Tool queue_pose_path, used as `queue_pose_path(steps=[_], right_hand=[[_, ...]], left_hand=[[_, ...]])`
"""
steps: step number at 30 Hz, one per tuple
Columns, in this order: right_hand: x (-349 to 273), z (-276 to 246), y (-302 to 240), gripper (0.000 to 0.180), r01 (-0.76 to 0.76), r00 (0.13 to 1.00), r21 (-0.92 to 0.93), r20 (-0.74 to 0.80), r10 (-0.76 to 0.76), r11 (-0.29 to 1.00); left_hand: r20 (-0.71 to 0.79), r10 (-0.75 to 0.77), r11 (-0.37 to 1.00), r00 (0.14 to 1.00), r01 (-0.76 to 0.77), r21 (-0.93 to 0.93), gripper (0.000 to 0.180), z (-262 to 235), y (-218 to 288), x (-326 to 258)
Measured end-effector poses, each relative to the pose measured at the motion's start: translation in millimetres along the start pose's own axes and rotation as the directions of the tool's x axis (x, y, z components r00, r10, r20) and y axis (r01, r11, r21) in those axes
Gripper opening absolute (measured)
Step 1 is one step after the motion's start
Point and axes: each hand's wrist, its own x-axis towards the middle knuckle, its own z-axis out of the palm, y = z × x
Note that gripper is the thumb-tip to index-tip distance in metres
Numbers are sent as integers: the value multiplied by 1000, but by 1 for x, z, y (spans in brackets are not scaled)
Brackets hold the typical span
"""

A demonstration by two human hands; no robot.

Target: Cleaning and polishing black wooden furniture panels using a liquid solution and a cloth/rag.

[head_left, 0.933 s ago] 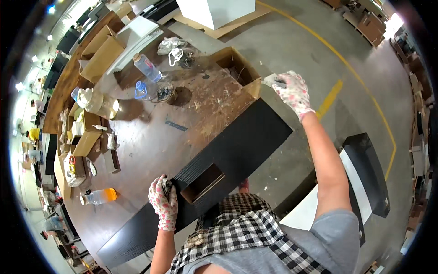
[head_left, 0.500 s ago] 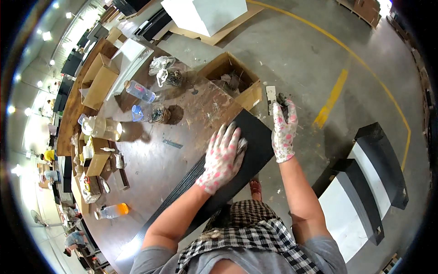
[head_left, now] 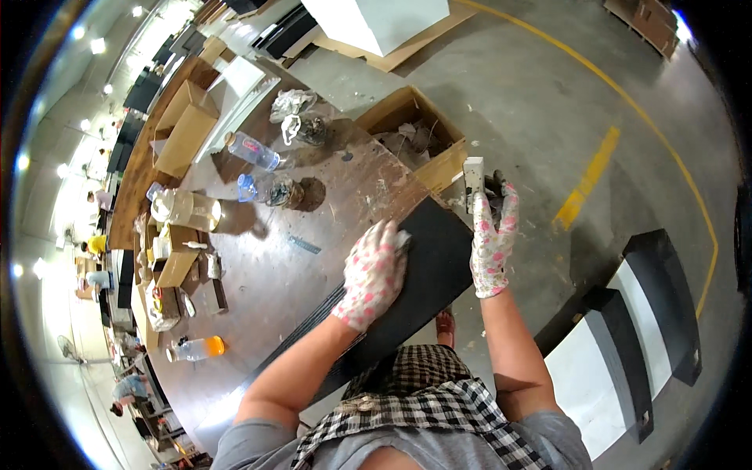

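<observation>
A long black panel [head_left: 431, 258] with a ridged left edge slants across the near edge of the table. My left hand [head_left: 371, 274], in a white glove with pink spots, lies over its upper part with the fingers close together. A small greyish patch shows at its fingertips; whether that is a rag or a soiled glove tip is unclear. My right hand [head_left: 493, 239], gloved alike, is beyond the panel's right edge, over the floor. It grips a narrow pale block [head_left: 473, 174], with something dark by the soiled fingertips.
On the brown table [head_left: 274, 274] stand plastic bottles [head_left: 254, 151], a jug [head_left: 186, 210], a bottle with orange liquid [head_left: 196, 348] and small boxes. An open carton [head_left: 442, 168] stands past the table corner. Curved black-and-white panels [head_left: 599, 368] rest on the floor at right.
My left hand has slid a little left and nearer on the panel, its fingers drawn closer together. The right hand still holds the pale block. The whole view has shifted slightly.
</observation>
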Motion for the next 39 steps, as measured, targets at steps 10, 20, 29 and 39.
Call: queue_pose_path(steps=[10, 20, 29, 39], right_hand=[[6, 0, -19, 45, 42, 995, -54, 93, -37, 998], [22, -11, -1, 54, 160, 985, -155, 85, -148, 975], [-93, 28, -35, 39, 437, 878, -282, 341, -337, 854], [-250, 48, -48, 50, -502, 595, 91, 758, 267, 860]], left_hand=[[-76, -70, 992, 995, 61, -112, 53, 7, 4, 15], [-300, -477, 854, 826, 516, 62, 39, -73, -127, -274], [-512, -642, 653, 571, 757, 25, 28, -102, -238, -464], [-650, -668, 460, 362, 888, 21, 28, -147, -383, -630]])
